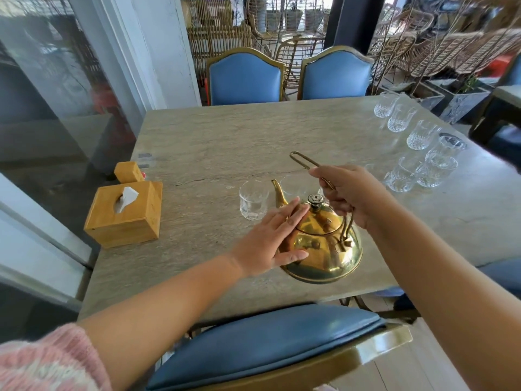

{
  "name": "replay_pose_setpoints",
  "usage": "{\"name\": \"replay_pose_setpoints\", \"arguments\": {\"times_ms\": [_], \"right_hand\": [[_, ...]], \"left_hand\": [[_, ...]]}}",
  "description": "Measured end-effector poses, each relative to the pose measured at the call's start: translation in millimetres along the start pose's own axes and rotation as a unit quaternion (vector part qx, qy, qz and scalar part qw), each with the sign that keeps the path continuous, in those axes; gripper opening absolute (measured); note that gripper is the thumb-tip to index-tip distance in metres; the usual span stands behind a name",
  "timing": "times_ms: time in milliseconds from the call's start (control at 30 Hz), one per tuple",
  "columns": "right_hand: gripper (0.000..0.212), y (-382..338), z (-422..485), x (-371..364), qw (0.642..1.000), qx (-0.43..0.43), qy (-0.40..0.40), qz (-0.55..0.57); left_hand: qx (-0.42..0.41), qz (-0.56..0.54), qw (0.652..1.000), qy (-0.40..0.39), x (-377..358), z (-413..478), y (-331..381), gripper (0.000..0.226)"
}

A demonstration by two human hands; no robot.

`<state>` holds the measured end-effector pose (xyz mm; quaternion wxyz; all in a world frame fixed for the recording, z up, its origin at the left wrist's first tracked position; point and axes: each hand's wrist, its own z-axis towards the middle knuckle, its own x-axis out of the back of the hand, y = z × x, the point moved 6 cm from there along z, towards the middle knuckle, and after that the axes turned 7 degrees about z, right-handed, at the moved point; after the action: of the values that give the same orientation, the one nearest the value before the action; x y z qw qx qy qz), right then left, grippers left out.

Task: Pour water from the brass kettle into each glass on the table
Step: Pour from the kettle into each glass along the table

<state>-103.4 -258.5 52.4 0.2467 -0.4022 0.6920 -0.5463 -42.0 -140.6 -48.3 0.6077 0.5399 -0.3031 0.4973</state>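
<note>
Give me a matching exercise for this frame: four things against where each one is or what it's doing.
Things:
1 left hand
2 right hand
3 tissue box
4 leftmost glass

Places or states:
a near the left edge of the table
b grips the handle of the kettle
c stands beside the spout
d rests flat against the kettle

Pairs: 1-d, 2-b, 3-a, 4-c.

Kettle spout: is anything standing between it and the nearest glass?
Nothing visible does. The spout stands close beside the nearest glass, gap clear. The left hand rests on the brass kettle, behind the spout.
</note>
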Motion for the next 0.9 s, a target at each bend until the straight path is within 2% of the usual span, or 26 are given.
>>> {"name": "replay_pose_setpoints", "arguments": {"times_ms": [467,700,900], "right_hand": [[0.030,0,2,79,0.999,0.025,-0.033,-0.034],[0.027,3,12,101,0.997,0.013,-0.049,-0.053],[0.024,-1,27,96,0.994,-0.022,-0.070,-0.080]], "left_hand": [[0.019,-0.010,1.000,0.007,-28,58,56,0.077],[0.060,-0.028,0.997,-0.047,-44,77,69,0.089],[0.083,-0.076,0.992,-0.061,-45,78,68,0.103]]}}
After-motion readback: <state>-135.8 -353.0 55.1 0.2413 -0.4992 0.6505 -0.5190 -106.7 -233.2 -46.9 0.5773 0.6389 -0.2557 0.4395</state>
